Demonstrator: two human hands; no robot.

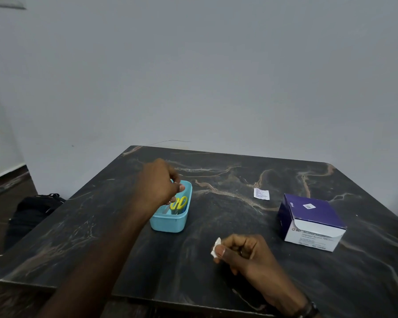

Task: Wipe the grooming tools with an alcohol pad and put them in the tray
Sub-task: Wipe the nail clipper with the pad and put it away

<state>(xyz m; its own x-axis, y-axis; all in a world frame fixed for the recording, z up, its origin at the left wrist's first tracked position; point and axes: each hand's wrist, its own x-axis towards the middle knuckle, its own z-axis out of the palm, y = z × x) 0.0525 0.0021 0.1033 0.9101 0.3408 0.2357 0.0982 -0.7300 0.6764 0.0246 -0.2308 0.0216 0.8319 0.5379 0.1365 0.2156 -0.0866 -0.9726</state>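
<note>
A light blue tray (170, 222) stands on the dark marble table (216, 214), left of centre. Inside it lie yellow-handled scissors (179, 202) and a grey metal tool (167, 208). My left hand (157, 182) hovers over the tray's far left side with its fingers curled downward, the fingertips close to the scissors' handles. Whether they grip anything is hidden by the hand. My right hand (244, 253) sits near the table's front, pinching a small white alcohol pad (216, 247) between thumb and forefinger.
A purple and white box of alcohol swabs (313, 221) sits at the right with its flap open. A torn white pad wrapper (261, 193) lies behind it toward the centre. A black bag (32, 210) rests on the floor left of the table.
</note>
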